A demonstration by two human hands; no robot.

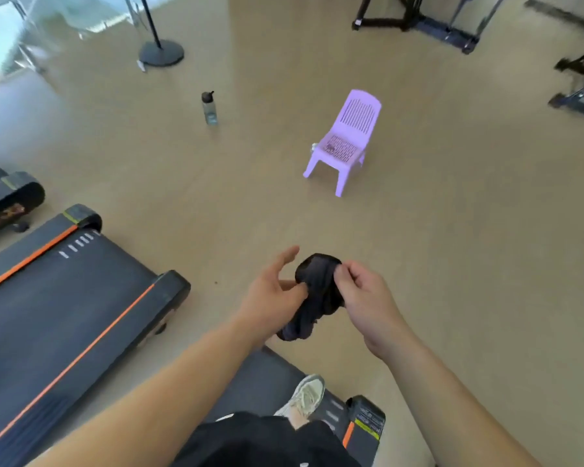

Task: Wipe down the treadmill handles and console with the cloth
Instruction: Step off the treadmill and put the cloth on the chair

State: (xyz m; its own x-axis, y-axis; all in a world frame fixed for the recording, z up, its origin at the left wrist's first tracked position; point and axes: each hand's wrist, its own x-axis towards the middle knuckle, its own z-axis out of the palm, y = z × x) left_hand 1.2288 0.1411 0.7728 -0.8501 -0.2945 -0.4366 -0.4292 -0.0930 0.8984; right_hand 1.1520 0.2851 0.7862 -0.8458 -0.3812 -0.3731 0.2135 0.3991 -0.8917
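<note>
A dark bunched cloth (314,294) hangs between my two hands in front of me, above the floor. My right hand (368,298) pinches its upper edge with thumb and fingers. My left hand (273,294) holds the cloth from the left side, with the forefinger stretched out. A black treadmill deck (64,298) with orange stripes lies to my left. My foot in a pale shoe (304,397) stands on the rear end of another treadmill deck (361,419). No handles or console are in view.
A small purple plastic chair (344,139) stands on the tan floor ahead. A water bottle (209,107) stands further left, behind it a black pole base (161,52). Exercise machine frames (452,25) fill the far right. A third treadmill end (7,197) is at the left edge.
</note>
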